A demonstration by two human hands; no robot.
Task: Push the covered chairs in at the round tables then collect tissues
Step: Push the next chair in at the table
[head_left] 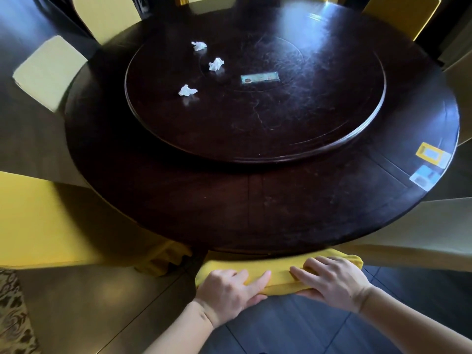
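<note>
- Two hands, left hand (227, 290) and right hand (332, 282), each grip grasping yellow chair back (278, 270) at table (255, 205) 6 o'clock.
- Three tissues (187, 90) on turntable (281, 129), 10 o'clock.

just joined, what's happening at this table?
A person grips the top of a yellow-covered chair with both hands, left hand and right hand, the chair tucked against the round table. Three crumpled tissues lie on the lazy Susan, not yet collected.
</note>
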